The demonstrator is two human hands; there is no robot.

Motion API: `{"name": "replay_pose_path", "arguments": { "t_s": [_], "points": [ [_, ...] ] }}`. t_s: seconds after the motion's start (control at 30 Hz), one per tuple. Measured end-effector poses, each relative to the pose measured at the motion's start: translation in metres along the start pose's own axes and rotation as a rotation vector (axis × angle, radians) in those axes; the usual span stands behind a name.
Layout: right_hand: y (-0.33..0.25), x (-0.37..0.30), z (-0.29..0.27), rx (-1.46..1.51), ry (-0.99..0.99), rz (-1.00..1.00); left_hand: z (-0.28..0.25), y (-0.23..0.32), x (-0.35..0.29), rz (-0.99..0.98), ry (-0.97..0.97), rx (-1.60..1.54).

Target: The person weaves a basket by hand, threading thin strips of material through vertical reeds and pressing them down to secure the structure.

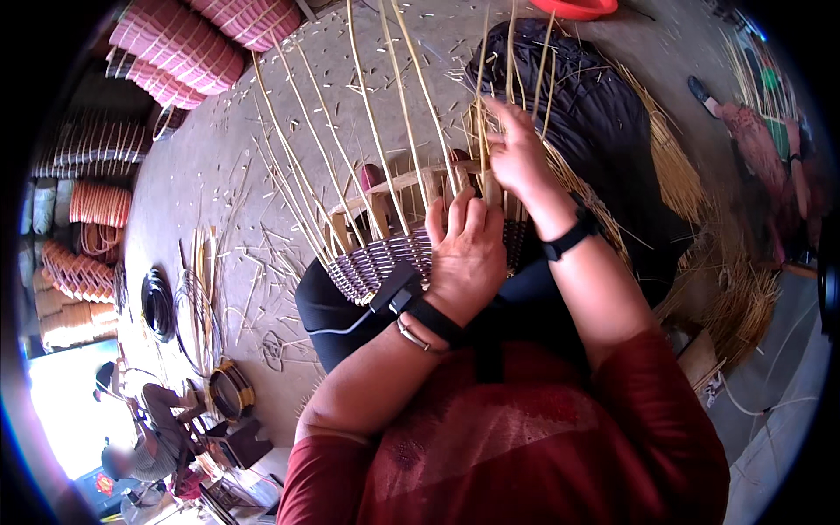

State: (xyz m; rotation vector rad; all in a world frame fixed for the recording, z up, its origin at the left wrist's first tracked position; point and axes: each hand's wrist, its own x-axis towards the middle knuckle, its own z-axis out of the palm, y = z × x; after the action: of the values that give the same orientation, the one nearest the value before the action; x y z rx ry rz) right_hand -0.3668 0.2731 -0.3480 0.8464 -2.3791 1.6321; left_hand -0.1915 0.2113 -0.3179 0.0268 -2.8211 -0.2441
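A half-woven wicker basket point(376, 262) rests across my lap, its low wall of dark and pale strands curving round. Long pale upright stakes point(371, 122) rise from it and fan outward. My left hand point(468, 249) lies over the near part of the weave, fingers bent down across its edge and gripping it. Just beyond, on the right, my right hand point(521, 157) is among the stakes, its fingers apart with the fingertips beside one stake. Any thin strand at those fingertips is too small to make out. A wooden bar point(402, 181) stands behind the weave, partly hidden.
Pink woven baskets point(179, 44) are stacked at far left, with more baskets point(101, 203) below. Dark cloth point(577, 114) covers a bundle of straw-coloured rods point(674, 166) at right. Cuttings litter the floor. Two people sit nearby: one lower left point(153, 429), one far right point(761, 149).
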Motion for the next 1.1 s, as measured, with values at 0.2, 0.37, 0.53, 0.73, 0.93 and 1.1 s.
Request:
{"name": "replay_pose_path", "arguments": {
  "t_s": [0.2,0.37,0.53,0.73,0.93,1.1],
  "points": [
    [-0.017,-0.087,-0.09,0.876,0.216,0.74,-0.003,0.002,0.03,-0.027,-0.029,-0.087],
    [-0.066,-0.088,-0.09,1.019,0.142,0.494,0.023,-0.015,0.036,-0.03,0.322,0.064],
    [-0.18,-0.059,-0.071,1.094,-0.361,0.017,-0.07,-0.096,-0.003,-0.122,0.352,-0.55],
    [-0.095,-0.062,-0.029,1.206,-0.176,0.509,-0.026,-0.104,-0.046,-0.262,0.459,-0.325],
    [-0.109,-0.051,-0.059,0.825,-0.275,0.576,-0.065,-0.052,-0.043,-0.017,0.309,-0.078],
    [-0.103,0.007,0.01,-0.029,-0.244,-0.157,-0.063,-0.012,-0.053,-0.19,0.124,-0.113]
  ]
}}
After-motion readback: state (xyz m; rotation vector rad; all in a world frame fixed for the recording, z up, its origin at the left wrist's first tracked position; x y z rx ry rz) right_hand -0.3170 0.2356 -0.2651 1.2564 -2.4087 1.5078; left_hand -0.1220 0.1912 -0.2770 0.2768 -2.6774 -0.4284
